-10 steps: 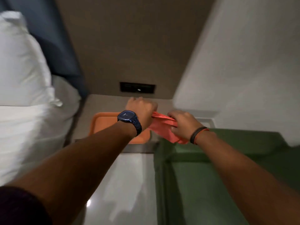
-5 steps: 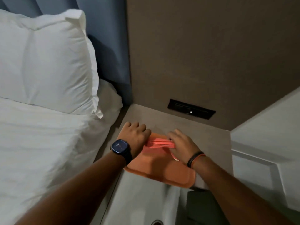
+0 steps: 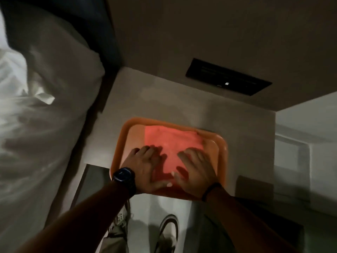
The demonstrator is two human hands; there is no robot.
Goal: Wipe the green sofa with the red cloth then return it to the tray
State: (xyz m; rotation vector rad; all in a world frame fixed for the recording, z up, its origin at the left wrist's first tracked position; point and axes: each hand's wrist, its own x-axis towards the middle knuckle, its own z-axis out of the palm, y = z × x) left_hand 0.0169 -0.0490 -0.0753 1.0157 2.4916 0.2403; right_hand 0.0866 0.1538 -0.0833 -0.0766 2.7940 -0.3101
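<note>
The red cloth (image 3: 172,141) lies flat and folded inside the orange tray (image 3: 221,143), which sits on a pale bedside shelf. My left hand (image 3: 145,168), with a dark watch on its wrist, rests palm down on the cloth's near left part, fingers spread. My right hand (image 3: 196,168), with a dark band on its wrist, presses flat on the cloth's near right part, fingers apart. Neither hand grips the cloth. The green sofa shows only as a dark shape (image 3: 255,190) at the lower right.
A white bed with a pillow (image 3: 45,110) fills the left side. A black wall socket panel (image 3: 228,77) sits above the shelf (image 3: 164,99). A white wall ledge (image 3: 306,136) stands to the right. My shoe (image 3: 169,229) is on the floor below.
The cloth was bunched between both hands over the tray; now it lies spread flat in the tray with both palms on it. The view has tilted down and grown darker.
</note>
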